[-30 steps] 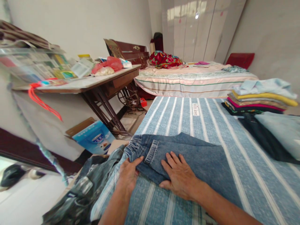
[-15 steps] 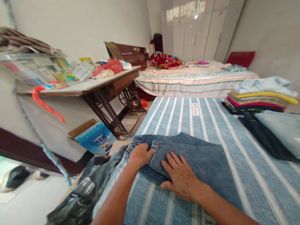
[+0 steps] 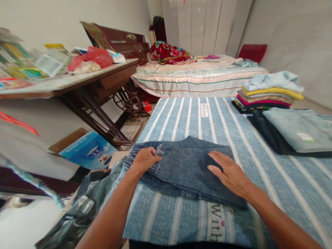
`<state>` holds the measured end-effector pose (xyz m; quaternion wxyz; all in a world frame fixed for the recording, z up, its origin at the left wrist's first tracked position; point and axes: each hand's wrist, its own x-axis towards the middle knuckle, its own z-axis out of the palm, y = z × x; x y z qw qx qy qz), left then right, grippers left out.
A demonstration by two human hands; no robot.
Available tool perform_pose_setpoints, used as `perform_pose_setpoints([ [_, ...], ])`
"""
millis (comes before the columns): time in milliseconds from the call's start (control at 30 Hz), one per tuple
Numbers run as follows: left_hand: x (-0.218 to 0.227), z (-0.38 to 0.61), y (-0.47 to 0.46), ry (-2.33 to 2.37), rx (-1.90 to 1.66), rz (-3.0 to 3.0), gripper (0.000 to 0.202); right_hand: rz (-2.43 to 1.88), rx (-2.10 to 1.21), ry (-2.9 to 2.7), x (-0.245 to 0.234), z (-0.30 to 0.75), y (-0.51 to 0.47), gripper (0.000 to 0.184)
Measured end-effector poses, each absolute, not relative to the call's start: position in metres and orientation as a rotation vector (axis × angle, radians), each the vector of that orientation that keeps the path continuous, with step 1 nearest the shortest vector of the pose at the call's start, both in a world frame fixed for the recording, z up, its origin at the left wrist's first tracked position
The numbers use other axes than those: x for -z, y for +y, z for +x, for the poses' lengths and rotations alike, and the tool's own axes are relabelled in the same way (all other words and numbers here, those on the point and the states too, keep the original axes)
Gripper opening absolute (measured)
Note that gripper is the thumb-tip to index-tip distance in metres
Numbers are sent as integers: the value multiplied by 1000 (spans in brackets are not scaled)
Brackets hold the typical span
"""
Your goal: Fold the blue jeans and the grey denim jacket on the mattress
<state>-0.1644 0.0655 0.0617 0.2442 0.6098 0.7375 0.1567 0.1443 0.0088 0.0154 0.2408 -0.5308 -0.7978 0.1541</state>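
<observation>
Both hands lie on the folded denim jeans [image 3: 189,162], whose long axis runs crosswise from the left edge of the striped bedspread [image 3: 181,114] inward: the left hand [image 3: 145,159] clenches the elastic waistband [image 3: 158,151] at that edge, while the right hand [image 3: 229,173] rests flat, fingers released, on the opposite end.

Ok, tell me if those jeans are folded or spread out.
Folded: the jeans lie layered in a compact block, left hand gripping its elastic edge, right hand flat on top.
</observation>
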Motion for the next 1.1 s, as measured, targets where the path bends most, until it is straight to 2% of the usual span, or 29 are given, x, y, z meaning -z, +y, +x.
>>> perform_pose_setpoints([
  [200,-99,-149,60,1746,-834,1278,24,-1448,-417,-2087,3,170,4,55],
  [300,-119,-155,61,1684,-958,1201,31,-1407,-402,-2063,1,170,0,51],
  [367,-117,-166,64,1730,-974,1178,33,-1379,-379,-2077,-2,167,-2,50],
  [600,-58,-190,74,2044,-581,1433,14,-1387,-260,-2277,5,154,-6,49],
  [800,-64,-188,72,2233,-284,1842,11,-1408,-216,-2334,3,153,-8,53],
  [967,-62,-179,56,2339,-48,1884,29,-1355,-224,-2462,-3,128,-14,59],
  [1100,-63,-174,49,2399,2,1920,34,-1327,-206,-2538,11,114,-19,65],
])
